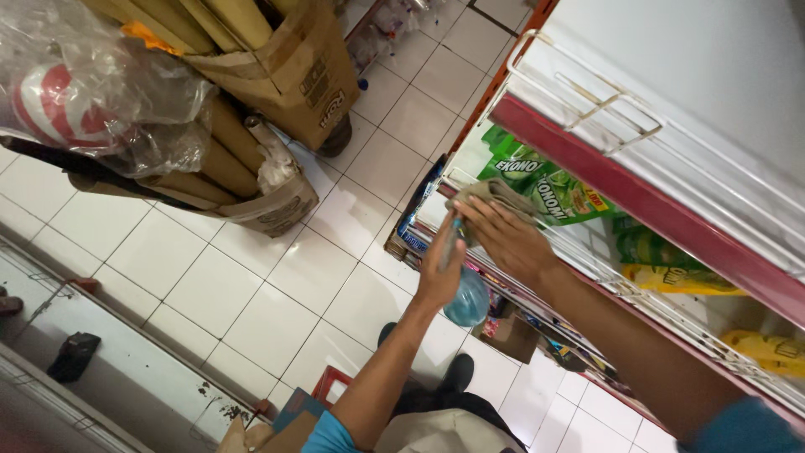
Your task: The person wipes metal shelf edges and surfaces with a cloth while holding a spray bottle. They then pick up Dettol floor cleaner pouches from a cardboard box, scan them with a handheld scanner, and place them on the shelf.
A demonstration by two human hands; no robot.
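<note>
Head view: left hand (442, 273) grips a blue spray bottle (465, 295) hanging below; right hand (503, 237) presses a cloth (496, 193) under flat fingers.

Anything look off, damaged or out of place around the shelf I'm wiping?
Mostly fine. The right hand presses a cloth against the wire shelf edge and the left hand holds a blue spray bottle. One oddity: the cardboard box of rolls on the floor has a torn, sagging front, with rolls leaning out.
</note>
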